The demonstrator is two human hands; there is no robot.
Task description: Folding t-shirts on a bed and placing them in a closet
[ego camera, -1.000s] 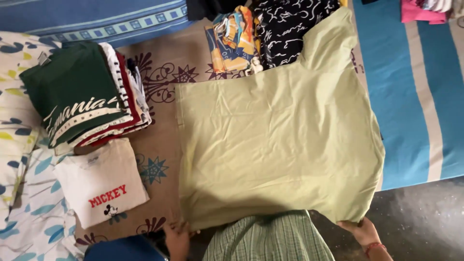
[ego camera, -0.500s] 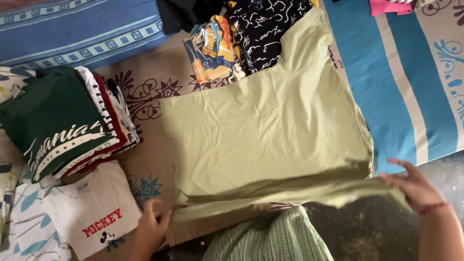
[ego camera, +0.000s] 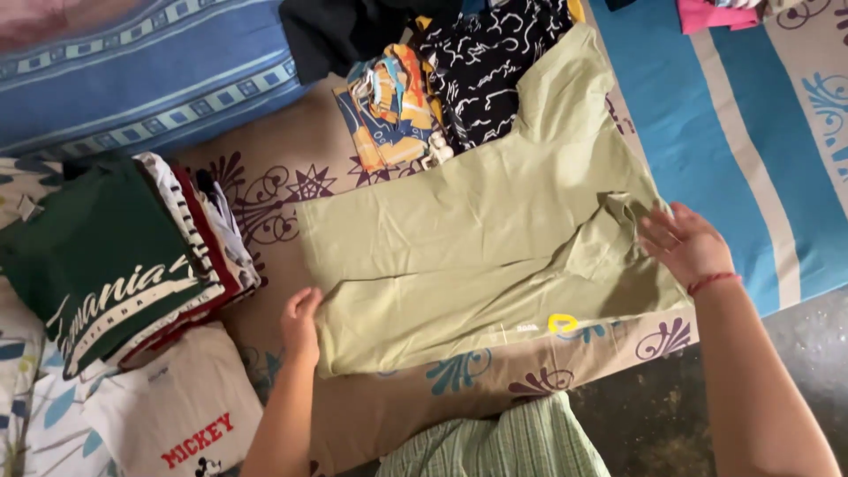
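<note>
A light green T-shirt (ego camera: 459, 238) lies spread on a brown patterned sheet (ego camera: 283, 177), its lower part folded up over its body and one sleeve pointing to the far right. My left hand (ego camera: 300, 322) grips the folded corner at the shirt's left side. My right hand (ego camera: 685, 243), a red thread around its wrist, rests with fingers spread on the shirt's right edge beside a small bunched fold.
A stack of folded clothes topped by a dark green shirt (ego camera: 97, 256) sits at the left, with a white folded shirt (ego camera: 177, 415) below it. An orange-blue garment (ego camera: 389, 106) and a black-and-white one (ego camera: 486, 62) lie beyond. A blue striped sheet (ego camera: 733, 132) covers the right.
Both hands lifted the shirt's near hem and carried it away from me, folding the lower part over the body. The sheet's near edge is now uncovered.
</note>
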